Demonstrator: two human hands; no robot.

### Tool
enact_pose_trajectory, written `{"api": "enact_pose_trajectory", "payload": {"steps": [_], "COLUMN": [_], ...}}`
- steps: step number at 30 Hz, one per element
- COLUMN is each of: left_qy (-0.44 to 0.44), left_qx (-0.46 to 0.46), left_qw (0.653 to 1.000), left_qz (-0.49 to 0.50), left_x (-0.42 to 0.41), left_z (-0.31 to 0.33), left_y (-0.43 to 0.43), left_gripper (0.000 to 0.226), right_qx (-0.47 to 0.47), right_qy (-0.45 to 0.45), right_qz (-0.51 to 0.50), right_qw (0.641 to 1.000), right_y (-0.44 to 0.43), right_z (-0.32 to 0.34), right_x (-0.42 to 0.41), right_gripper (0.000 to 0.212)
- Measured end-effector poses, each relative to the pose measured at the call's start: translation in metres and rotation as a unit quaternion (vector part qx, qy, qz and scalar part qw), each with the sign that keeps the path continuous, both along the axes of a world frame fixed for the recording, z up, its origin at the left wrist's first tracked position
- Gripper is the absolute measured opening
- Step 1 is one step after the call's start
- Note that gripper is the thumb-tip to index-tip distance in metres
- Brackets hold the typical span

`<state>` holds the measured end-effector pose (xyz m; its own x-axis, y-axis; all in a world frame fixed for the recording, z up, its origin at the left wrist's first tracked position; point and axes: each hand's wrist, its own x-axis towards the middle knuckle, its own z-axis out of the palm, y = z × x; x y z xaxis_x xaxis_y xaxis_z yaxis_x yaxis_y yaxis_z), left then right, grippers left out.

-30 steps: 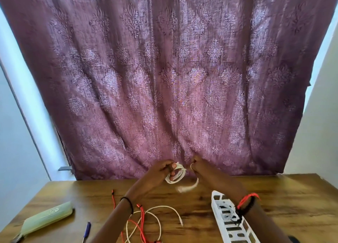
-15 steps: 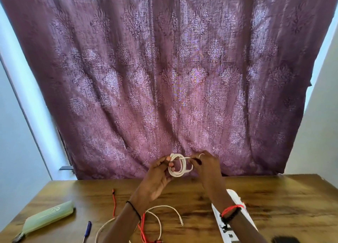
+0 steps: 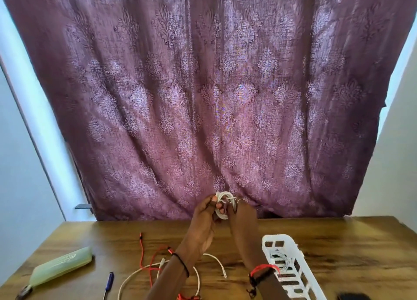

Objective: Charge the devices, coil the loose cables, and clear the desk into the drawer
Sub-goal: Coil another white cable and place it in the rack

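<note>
In the head view, a small coil of white cable (image 3: pixel 222 203) is held up in the air above the far edge of the wooden desk (image 3: pixel 338 250), in front of the purple curtain (image 3: pixel 214 96). The left hand (image 3: pixel 204 218) is closed on the coil's left side, fingers curled around its loops. The right hand (image 3: pixel 242 218) is pinched onto the coil's right side, and a ring is seen on one finger. On the desk, nearer than the coil, a loose white cable (image 3: pixel 196 275) is tangled with a red cable (image 3: pixel 149 261). To the right of these a white slotted basket (image 3: pixel 291 268) is set; far to the left a pale green case (image 3: pixel 61 265) and a blue pen (image 3: pixel 108 285) are laid.
</note>
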<state>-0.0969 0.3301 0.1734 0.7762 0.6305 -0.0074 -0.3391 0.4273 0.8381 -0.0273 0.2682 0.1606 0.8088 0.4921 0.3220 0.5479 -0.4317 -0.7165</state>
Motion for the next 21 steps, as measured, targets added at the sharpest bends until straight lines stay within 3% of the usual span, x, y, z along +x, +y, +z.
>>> {"api": "enact_pose_trajectory", "payload": {"steps": [7,10,14,21], "left_qy": [0.012,0.001,-0.018,0.019], "left_qx": [-0.011,-0.031,-0.055,-0.022], "left_qw": [0.999,0.999,0.997,0.993], "left_qz": [-0.035,-0.044,-0.059,-0.111], "left_x": [-0.006,-0.006,-0.008,-0.015], "left_z": [-0.004,-0.003,-0.002,-0.005], "left_y": [0.008,0.010,0.019,0.038], "left_gripper": [0.024,0.024,0.028,0.022], "right_qx": [-0.038,-0.031,0.052,0.123], "right_qy": [0.016,0.028,0.048,0.092], "right_qz": [-0.002,-0.011,0.026,0.097], "right_qw": [0.999,0.999,0.997,0.983], "right_y": [0.005,0.010,0.011,0.004], "right_z": [0.007,0.006,0.001,0.004], "right_x": [0.006,0.004,0.003,0.006], "right_gripper": [0.020,0.026,0.044,0.014]}}
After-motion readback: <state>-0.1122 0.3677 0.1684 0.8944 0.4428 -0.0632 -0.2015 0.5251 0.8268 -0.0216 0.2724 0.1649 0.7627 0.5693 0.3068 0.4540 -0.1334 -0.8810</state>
